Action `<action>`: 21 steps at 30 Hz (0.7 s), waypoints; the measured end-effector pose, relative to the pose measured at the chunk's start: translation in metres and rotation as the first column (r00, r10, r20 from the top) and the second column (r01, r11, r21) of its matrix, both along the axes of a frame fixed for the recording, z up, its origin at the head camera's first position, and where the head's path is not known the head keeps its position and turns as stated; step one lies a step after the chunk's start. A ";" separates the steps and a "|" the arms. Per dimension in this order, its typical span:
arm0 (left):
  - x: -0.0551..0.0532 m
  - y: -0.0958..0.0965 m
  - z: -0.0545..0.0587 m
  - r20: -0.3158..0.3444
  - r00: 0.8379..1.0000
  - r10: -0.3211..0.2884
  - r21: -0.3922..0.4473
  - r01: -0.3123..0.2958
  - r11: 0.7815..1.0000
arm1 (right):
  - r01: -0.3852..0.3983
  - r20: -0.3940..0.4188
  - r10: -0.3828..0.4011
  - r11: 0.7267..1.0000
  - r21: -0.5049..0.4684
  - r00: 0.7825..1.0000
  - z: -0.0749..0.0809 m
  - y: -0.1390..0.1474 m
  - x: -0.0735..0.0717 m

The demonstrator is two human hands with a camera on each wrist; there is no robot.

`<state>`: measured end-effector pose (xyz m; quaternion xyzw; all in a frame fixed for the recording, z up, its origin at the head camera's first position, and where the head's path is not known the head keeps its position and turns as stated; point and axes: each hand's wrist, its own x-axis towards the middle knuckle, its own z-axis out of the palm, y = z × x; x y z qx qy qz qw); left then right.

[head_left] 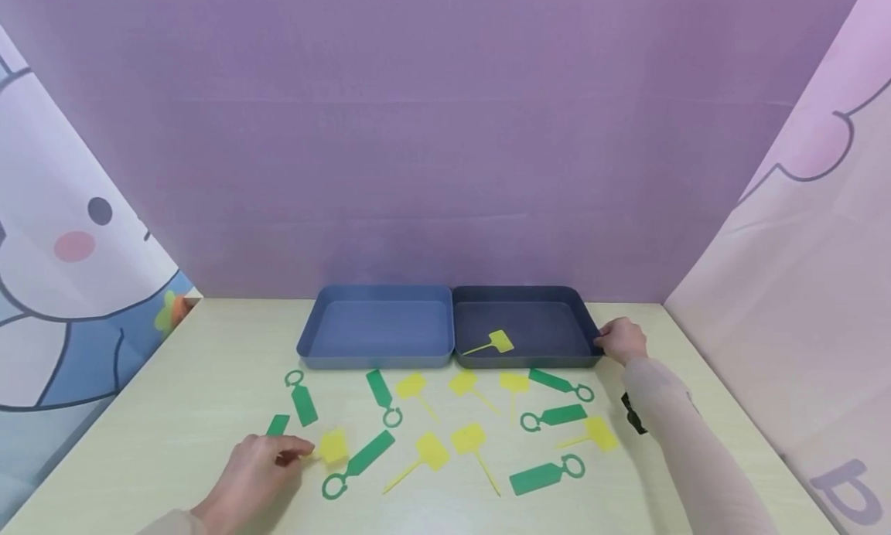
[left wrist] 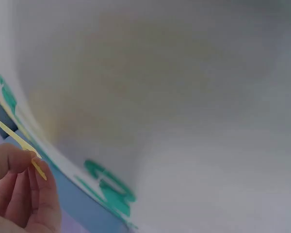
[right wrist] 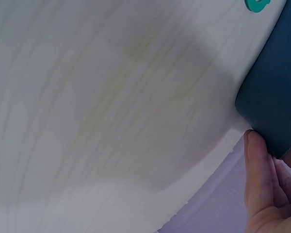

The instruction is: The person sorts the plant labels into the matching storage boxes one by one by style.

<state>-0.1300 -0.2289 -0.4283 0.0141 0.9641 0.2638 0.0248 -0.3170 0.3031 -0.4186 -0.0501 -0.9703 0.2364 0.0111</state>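
Observation:
Near the front left, my left hand (head_left: 261,469) pinches the thin stem of a yellow plant tag (head_left: 334,448) between thumb and fingers; the left wrist view shows the same tag (left wrist: 14,135) nearly edge-on. A green loop tag (head_left: 360,453) lies just right of it, and another green tag (head_left: 278,424) is partly hidden behind the hand. At the back right, my right hand (head_left: 623,340) holds the right side wall of the dark tray (head_left: 529,362). Up close, its fingers (right wrist: 258,170) sit against the tray's outer corner. One yellow tag (head_left: 500,341) lies inside that tray.
A blue tray (head_left: 379,362) stands against the dark tray's left side. Several yellow tags (head_left: 469,438) and green loop tags (head_left: 547,478) are scattered in front of both trays. A small black object (head_left: 633,414) lies partly behind the right forearm. A purple panel (head_left: 431,148) rises behind the table.

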 end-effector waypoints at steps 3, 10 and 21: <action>-0.004 0.001 0.006 -0.079 0.997 -0.026 0.000 0.026 1.000 | 0.001 -0.001 -0.001 1.000 -0.003 1.000 0.000 0.001 0.000; -0.017 0.013 0.020 -0.209 0.974 -0.089 0.005 0.092 0.996 | 0.002 0.002 -0.002 1.000 -0.008 1.000 -0.001 0.003 0.001; -0.048 0.049 0.024 -0.252 0.949 -0.189 0.084 0.216 0.973 | 0.004 -0.004 -0.005 1.000 -0.015 1.000 0.001 -0.002 0.003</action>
